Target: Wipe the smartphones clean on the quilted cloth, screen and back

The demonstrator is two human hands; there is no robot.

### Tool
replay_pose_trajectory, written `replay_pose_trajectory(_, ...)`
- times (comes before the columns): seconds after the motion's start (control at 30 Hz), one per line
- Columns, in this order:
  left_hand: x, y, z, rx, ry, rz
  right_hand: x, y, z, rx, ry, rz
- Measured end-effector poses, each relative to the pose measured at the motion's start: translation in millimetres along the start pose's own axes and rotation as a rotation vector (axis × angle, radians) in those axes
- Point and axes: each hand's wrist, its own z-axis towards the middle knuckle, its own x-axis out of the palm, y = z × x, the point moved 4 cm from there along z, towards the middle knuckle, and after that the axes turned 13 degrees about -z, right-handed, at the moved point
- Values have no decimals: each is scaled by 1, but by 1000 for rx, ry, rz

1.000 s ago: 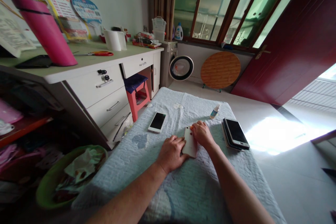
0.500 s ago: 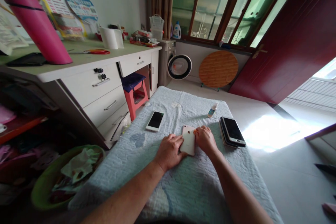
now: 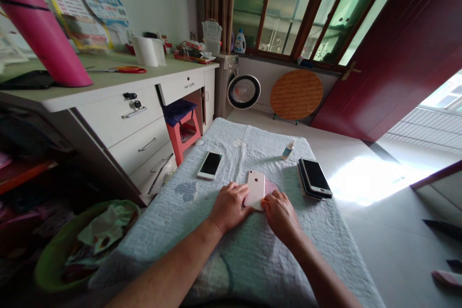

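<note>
A pale pink phone (image 3: pixel 255 187) lies face down on the light blue quilted cloth (image 3: pixel 252 255). My left hand (image 3: pixel 228 206) rests against its lower left edge, fingers curled on it. My right hand (image 3: pixel 280 213) sits at the phone's lower right corner with fingers bent, and a bit of pink cloth (image 3: pixel 270 186) shows under its fingertips. A white phone (image 3: pixel 210 165) lies face up further left. A stack of dark phones (image 3: pixel 313 178) lies to the right, with a small spray bottle (image 3: pixel 288 150) behind it.
A white desk with drawers (image 3: pixel 122 115) stands at the left, a red stool (image 3: pixel 182 127) beside it. A green basin of scraps (image 3: pixel 83 245) sits on the floor at lower left. A washing machine (image 3: pixel 240 87) and a round wooden board (image 3: pixel 296 95) stand by the far wall.
My right hand has slid down the phone from its upper end to its lower right corner, uncovering the phone's back. My left hand has stayed at the left edge.
</note>
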Motion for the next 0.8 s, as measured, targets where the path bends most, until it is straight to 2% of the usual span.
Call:
replay_pose_trajectory(0.2, 0, 0, 0, -8, 4, 6, -2, 9, -19, -62, -27, -56)
replay_pose_trajectory(0.33, 2, 2, 1, -16, 12, -7, -2, 9, -15, -69, -14, -109)
replay_pose_trajectory(0.57, 0, 0, 0, -10, 22, -33, -2, -2, 23, -70, -20, -42)
replay_pose_trajectory(0.8, -3, -2, 1, -37, 45, -29, 3, -12, 70, -13, -104, -26)
